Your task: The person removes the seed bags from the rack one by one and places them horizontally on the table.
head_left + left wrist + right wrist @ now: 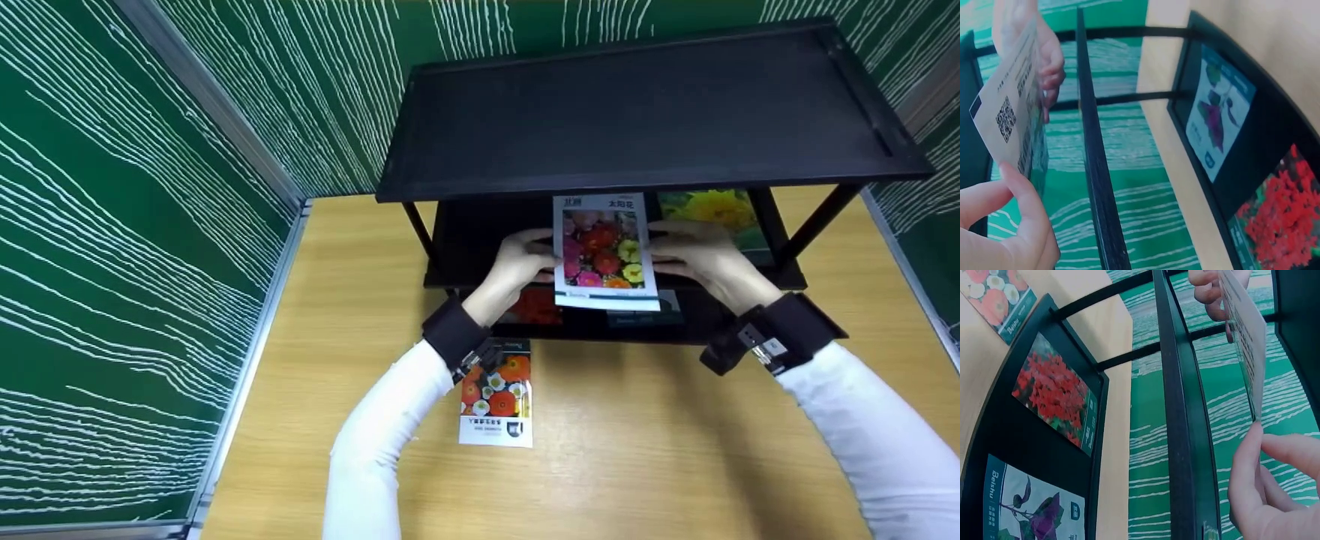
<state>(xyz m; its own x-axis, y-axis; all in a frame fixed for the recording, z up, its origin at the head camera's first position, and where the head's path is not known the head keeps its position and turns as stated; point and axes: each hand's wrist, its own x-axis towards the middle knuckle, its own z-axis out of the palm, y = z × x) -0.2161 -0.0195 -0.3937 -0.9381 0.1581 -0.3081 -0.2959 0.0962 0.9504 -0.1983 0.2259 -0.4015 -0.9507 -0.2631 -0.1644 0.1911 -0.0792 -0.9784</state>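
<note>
A flower seed packet (pixel 604 251) with pink, red and yellow blooms is held by its side edges in front of the middle tier of a black shelf rack (pixel 645 112). My left hand (pixel 519 262) pinches its left edge, thumb and fingertips on it in the left wrist view. On the opposite edge my right hand (pixel 701 255) pinches with thumb and fingers. The packet's back, with a QR code (pixel 1006 120), faces the left wrist camera. A yellow-flower packet (pixel 709 214) lies on the middle tier to the right, partly behind my right hand.
The bottom tier holds a red-flower packet (pixel 1054 394) and a purple-flower packet (pixel 1039 509). An orange-and-white-flower packet (pixel 495 394) lies on the wooden table (pixel 600 465) below my left wrist. Green walls with white streaks (pixel 112 262) stand around the table.
</note>
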